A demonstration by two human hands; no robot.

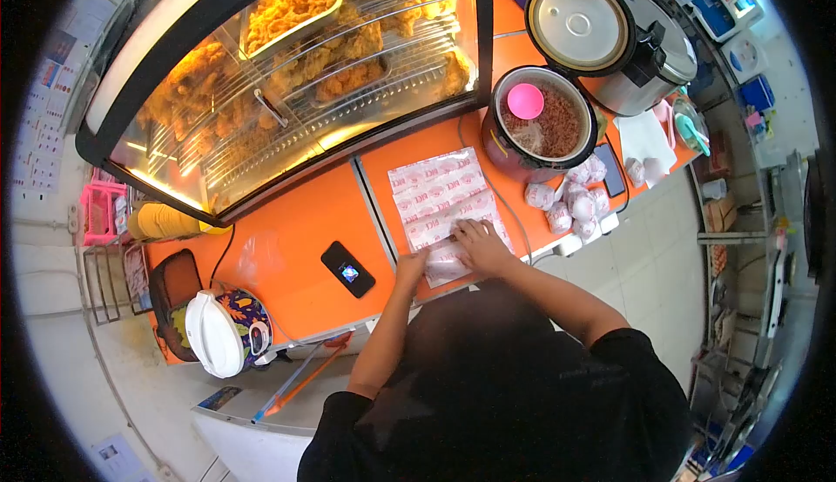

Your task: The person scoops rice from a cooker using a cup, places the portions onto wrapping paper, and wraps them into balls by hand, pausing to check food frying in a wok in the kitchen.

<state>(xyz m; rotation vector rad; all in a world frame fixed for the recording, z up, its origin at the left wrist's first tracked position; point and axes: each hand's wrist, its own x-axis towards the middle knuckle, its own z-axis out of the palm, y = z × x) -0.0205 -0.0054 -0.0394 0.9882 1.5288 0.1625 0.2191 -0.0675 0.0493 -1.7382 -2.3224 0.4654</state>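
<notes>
Sheets of white wrapping paper with red "RICE" print lie overlapped on the orange counter in front of me. My left hand grips the near left edge of the paper, its fingers partly hidden. Over the right side of the near sheet, my right hand bends its fingers onto the paper. Between the hands the near part of the paper looks folded; whether anything lies inside cannot be seen. Right of the paper sits a heap of small wrapped rice bundles. Behind them stands an open rice cooker of reddish-brown rice with a pink cup in it.
A lit glass display case of fried chicken stands at the back left. A black phone lies left of my hands, and another phone beyond the bundles. A closed steel cooker and a white-lidded pot flank the counter.
</notes>
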